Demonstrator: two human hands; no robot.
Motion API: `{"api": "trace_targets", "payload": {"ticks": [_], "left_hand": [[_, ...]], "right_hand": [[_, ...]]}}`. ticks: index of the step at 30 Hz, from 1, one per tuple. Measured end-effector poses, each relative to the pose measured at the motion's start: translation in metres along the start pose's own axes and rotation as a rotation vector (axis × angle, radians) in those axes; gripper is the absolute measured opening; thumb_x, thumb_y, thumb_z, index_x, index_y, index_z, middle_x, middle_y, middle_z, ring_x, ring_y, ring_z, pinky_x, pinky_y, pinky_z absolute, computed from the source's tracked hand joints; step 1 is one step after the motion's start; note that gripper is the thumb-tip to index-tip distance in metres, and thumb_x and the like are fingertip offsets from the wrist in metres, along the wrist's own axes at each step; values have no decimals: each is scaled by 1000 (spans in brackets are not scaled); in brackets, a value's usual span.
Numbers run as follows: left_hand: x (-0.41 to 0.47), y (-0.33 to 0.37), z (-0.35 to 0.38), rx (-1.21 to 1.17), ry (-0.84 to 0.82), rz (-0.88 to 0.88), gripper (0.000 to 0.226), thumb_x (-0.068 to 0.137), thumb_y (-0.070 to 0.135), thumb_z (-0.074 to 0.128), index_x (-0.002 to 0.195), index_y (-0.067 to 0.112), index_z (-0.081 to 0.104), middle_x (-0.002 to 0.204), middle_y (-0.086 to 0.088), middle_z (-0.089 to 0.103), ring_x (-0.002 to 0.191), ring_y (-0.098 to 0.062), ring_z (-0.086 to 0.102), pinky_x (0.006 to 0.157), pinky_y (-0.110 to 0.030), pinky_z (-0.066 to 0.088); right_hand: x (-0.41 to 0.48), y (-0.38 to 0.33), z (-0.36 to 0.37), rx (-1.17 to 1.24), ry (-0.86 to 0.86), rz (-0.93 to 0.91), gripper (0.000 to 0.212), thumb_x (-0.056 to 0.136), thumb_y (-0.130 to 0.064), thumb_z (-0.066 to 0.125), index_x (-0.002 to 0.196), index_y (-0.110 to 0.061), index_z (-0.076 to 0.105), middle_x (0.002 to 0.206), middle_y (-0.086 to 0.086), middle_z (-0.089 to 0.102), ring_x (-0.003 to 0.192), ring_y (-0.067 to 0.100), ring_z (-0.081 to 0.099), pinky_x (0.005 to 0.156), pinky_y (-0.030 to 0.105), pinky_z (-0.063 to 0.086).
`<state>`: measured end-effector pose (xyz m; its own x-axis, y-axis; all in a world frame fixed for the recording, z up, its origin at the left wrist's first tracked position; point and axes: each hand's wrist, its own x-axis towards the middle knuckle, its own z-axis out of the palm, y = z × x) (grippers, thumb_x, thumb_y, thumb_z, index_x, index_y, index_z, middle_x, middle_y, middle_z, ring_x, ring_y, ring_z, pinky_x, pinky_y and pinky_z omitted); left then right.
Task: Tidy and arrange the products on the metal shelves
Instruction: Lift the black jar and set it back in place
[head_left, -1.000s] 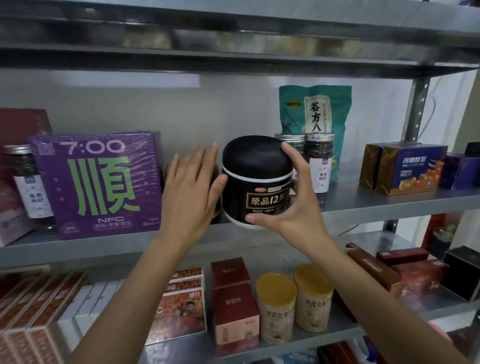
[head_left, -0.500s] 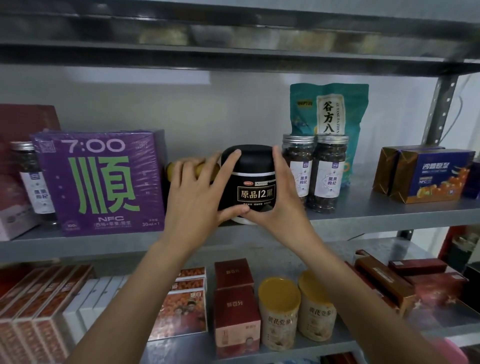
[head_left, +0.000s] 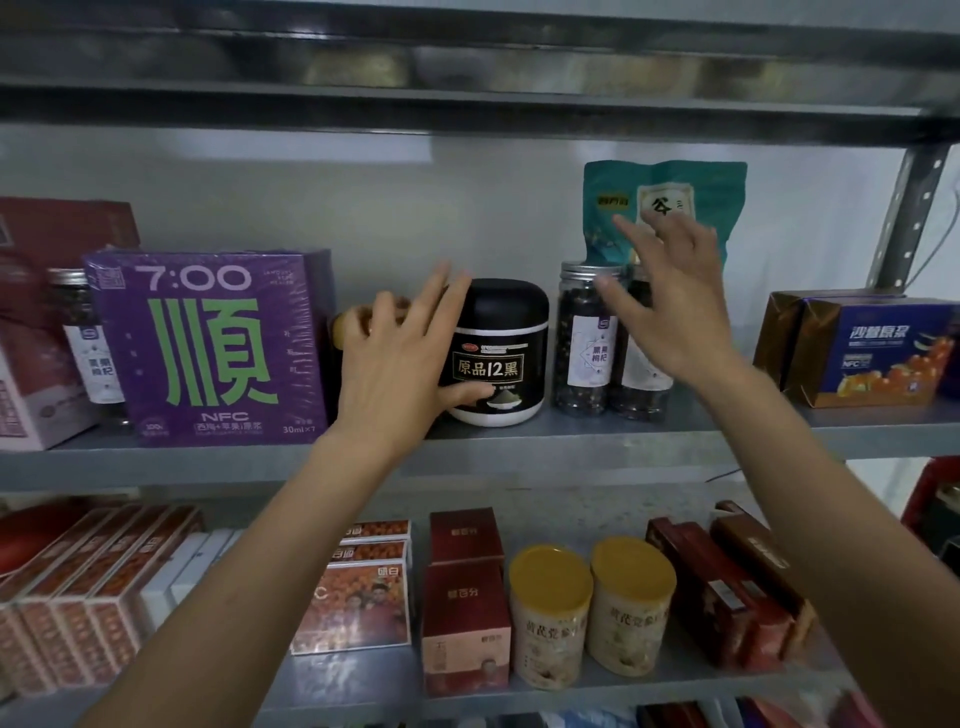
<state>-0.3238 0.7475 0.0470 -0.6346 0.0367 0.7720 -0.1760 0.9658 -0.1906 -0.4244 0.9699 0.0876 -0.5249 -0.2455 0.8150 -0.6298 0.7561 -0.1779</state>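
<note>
The black jar now stands on the middle shelf, between the purple box and the clear jars — a moment ago both hands clasped it. The right hand has let go and lifts toward the teal pouch, fingers spread, empty. The left hand rests straight-fingered against the jar's side. Placement looks finished. Behind the grey metal shelving is a pale wall.

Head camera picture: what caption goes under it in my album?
Left hand touches black jar on metal shelf; right hand reaches toward teal pouch.
</note>
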Motion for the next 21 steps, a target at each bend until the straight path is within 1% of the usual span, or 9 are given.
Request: {"api": "trace_targets", "payload": {"ticks": [2,4,5,8,13,15,17,19,21], "left_hand": [[14,11,-8,-37,-8,30,105,75,67,61,155,26,6,164,-4,4,144,-35,19,110,-57,26],[28,23,-8,-55,-22,97,100,80,64,57,156,26,3,164,-4,1,149,-30,4,118,-51,10],[32,28,-6,-76,-41,124,96,83,62,57,156,25,7,163,-5,7,149,-29,7,119,-46,8],[34,38,5,-177,-51,129,78,86,47,64,150,20,29,152,-6,36,139,-29,29,114,-39,21],[31,44,7,-200,-11,104,73,84,40,70,146,17,37,144,-8,44,133,-31,35,111,-39,26],[32,44,5,-224,-44,93,75,86,46,65,149,20,32,149,-6,38,139,-29,29,114,-38,20],[32,43,1,-303,-105,62,80,87,57,56,153,25,23,158,-1,25,147,-23,14,119,-36,6],[28,47,-7,-466,-98,42,82,86,64,47,154,27,20,162,4,14,150,-15,3,120,-35,0],[21,63,-19,-822,-17,-17,77,89,65,45,152,27,25,160,6,22,147,-9,13,119,-28,13]], "right_hand": [[20,5,-5,-94,-166,0,60,96,-54,43,150,-28,32,157,4,31,148,24,7,119,45,-6],[31,7,-5,-146,-296,-11,62,94,-61,41,148,-33,35,156,3,32,149,20,5,118,44,-11],[34,7,-5,-170,-329,-21,62,93,-64,40,146,-34,38,156,3,32,149,19,5,118,44,-12],[35,7,-5,-218,-344,-35,58,92,-65,41,139,-33,49,154,8,34,148,19,12,117,44,-14],[28,3,-11,-28,-249,-51,51,90,-52,58,131,-24,58,141,10,48,140,21,25,117,37,1],[24,4,-11,129,-191,-37,51,85,-46,67,129,-22,61,138,9,47,136,22,28,115,35,11],[22,7,-13,286,-99,-45,51,80,-43,75,125,-23,64,131,5,48,131,22,33,114,35,22],[22,8,-22,412,-3,-66,52,76,-41,78,123,-23,66,117,-12,47,125,16,37,108,23,27],[20,6,-36,537,76,-83,50,71,-48,78,117,-28,67,109,-24,47,119,12,41,103,19,31]]}}
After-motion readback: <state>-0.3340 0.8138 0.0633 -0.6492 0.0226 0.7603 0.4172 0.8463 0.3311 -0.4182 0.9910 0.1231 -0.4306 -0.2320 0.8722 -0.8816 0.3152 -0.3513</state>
